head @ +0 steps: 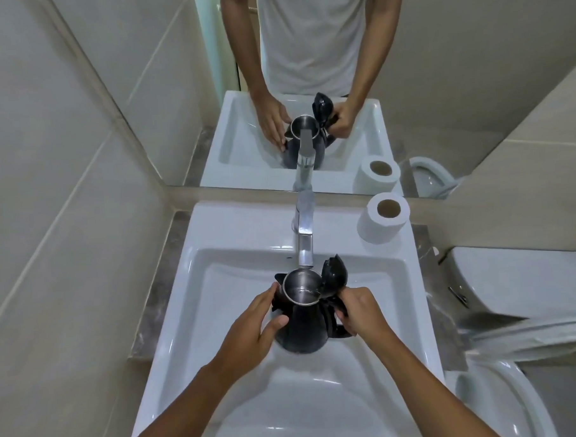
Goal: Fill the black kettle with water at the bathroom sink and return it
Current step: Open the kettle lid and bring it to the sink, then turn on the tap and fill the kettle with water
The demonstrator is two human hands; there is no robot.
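Both our forearms come up from the bottom edge, so starting there and working left to right. On the far left it's just beige wall tiles and a strip of grey marbled counter next to the white sink.

Our left hand is spread flat against the left side of the black kettle, fingers fanned out along the body and thumb pressed on the front, more cupping it than gripping it. We've got the kettle held over the middle of the basin, upright or close to it, with its steel mouth right under the end of the chrome faucet. Looks like a bit of water sitting at the bottom inside, but we can't make out a stream coming from the spout.

The kettle's lid is flipped open and stands up on the right side of the mouth. Our right hand is wrapped tight round the handle just below it.

Further right, a toilet paper roll stands on the back corner of the sink ledge, and past that there's the toilet tank with the bowl below. The mirror behind shows the whole thing doubled.
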